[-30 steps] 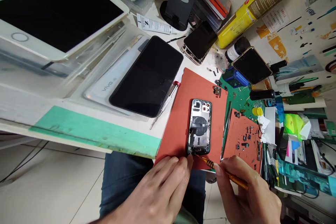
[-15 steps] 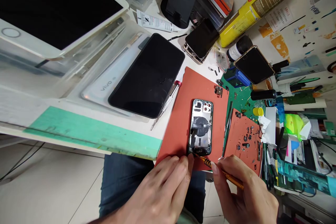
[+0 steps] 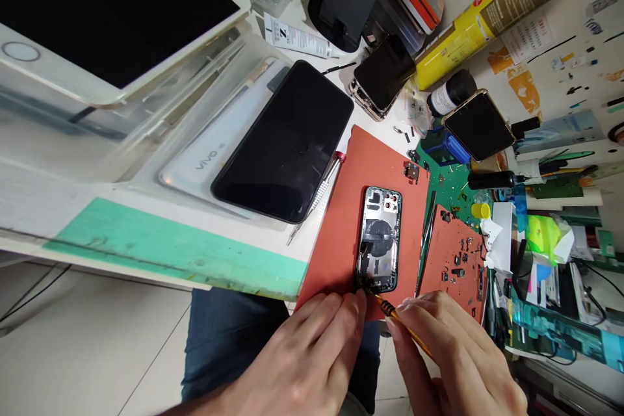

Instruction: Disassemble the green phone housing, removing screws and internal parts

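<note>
An opened smartphone rear housing lies face up on a red-orange silicone mat, with its metal inside, round wireless-charging coil and dark frame showing. My left hand presses its fingertips against the housing's lower end. My right hand is shut around a slim orange-and-black precision screwdriver. The screwdriver's tip reaches the bottom of the housing, beside my left fingertips, and the exact contact point is hidden.
Steel tweezers and a second red mat with small parts lie to the right. A black phone rests on a white vivo box at left, and a yellow spray can lies beyond. My jeans and the tiled floor show below.
The whole view has drifted slightly, so the desk sits further right. My right hand has moved closer to the housing, and the screwdriver is tilted more steeply. Its tip stays at the housing's lower end.
</note>
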`<move>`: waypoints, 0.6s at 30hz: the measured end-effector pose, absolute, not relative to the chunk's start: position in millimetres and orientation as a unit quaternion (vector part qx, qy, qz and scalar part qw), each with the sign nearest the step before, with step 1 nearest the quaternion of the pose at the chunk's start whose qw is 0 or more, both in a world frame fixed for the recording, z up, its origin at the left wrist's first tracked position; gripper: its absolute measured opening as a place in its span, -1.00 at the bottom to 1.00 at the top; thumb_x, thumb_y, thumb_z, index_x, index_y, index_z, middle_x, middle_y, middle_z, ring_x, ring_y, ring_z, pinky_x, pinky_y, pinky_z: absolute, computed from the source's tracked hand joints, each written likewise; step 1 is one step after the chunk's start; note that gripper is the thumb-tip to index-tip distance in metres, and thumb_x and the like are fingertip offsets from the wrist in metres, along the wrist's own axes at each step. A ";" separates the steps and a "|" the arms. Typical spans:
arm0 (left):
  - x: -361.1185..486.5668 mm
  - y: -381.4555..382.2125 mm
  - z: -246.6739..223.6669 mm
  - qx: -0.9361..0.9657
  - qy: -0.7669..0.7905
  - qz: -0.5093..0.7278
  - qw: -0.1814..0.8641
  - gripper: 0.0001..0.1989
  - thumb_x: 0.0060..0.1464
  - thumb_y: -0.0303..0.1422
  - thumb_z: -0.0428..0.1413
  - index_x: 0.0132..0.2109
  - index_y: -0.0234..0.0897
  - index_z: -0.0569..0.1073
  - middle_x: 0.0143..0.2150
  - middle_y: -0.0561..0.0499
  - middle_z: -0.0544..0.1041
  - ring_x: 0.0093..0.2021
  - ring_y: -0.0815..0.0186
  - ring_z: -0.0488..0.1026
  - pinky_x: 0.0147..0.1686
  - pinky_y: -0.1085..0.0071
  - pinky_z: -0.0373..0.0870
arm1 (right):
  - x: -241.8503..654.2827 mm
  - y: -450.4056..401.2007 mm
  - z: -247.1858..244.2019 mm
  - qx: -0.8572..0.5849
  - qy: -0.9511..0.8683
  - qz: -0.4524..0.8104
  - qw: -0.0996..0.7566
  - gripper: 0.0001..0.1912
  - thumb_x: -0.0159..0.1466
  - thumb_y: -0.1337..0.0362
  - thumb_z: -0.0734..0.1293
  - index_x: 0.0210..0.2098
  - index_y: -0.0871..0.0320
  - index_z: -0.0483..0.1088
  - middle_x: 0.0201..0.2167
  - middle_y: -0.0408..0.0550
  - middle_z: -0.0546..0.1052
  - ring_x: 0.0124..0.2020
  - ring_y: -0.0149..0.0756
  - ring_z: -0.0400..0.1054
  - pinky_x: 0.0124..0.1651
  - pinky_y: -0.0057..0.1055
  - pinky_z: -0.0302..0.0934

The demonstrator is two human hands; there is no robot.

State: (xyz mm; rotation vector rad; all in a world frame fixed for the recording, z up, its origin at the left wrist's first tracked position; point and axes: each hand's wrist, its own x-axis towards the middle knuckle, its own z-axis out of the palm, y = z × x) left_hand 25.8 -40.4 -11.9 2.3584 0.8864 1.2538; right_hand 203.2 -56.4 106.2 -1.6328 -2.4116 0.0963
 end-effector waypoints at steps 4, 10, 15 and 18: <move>27.3 -41.9 -12.1 0.832 0.314 0.430 0.157 -0.74 0.28 -0.62 0.05 -0.04 -0.50 0.64 -0.05 -0.22 0.62 -0.06 0.15 0.56 0.00 0.23 0.63 | 202.9 -54.6 107.1 -0.548 -0.827 0.013 0.120 -0.77 0.38 0.66 0.35 -0.05 0.31 0.50 -0.38 -0.09 0.58 -0.33 -0.37 0.46 -0.15 -0.35 0.46; 24.8 -40.8 -9.0 0.843 0.315 0.405 0.163 -0.71 0.35 -0.58 0.03 -0.02 -0.44 0.65 -0.02 -0.17 0.64 -0.01 0.16 0.56 0.05 0.27 0.61 | 203.4 -47.7 107.1 -0.533 -0.836 0.036 0.126 -0.80 0.39 0.63 0.36 -0.05 0.34 0.50 -0.38 -0.06 0.58 -0.34 -0.36 0.46 -0.23 -0.37 0.42; 24.7 -38.6 -7.6 0.840 0.315 0.407 0.173 -0.69 0.36 -0.59 0.00 -0.03 -0.44 0.66 -0.04 -0.15 0.65 -0.03 0.16 0.56 0.03 0.27 0.62 | 202.6 -49.4 106.1 -0.547 -0.825 0.041 0.137 -0.74 0.36 0.69 0.32 -0.08 0.31 0.50 -0.42 -0.12 0.51 -0.37 -0.39 0.35 -0.25 -0.38 0.41; 24.0 -40.6 -9.2 0.838 0.314 0.413 0.168 -0.73 0.33 -0.57 0.05 -0.04 -0.43 0.66 -0.04 -0.17 0.64 -0.04 0.16 0.56 0.04 0.27 0.63 | 202.1 -52.3 106.2 -0.554 -0.821 0.021 0.133 -0.75 0.36 0.67 0.34 -0.08 0.29 0.51 -0.46 -0.15 0.48 -0.39 -0.38 0.37 -0.27 -0.36 0.39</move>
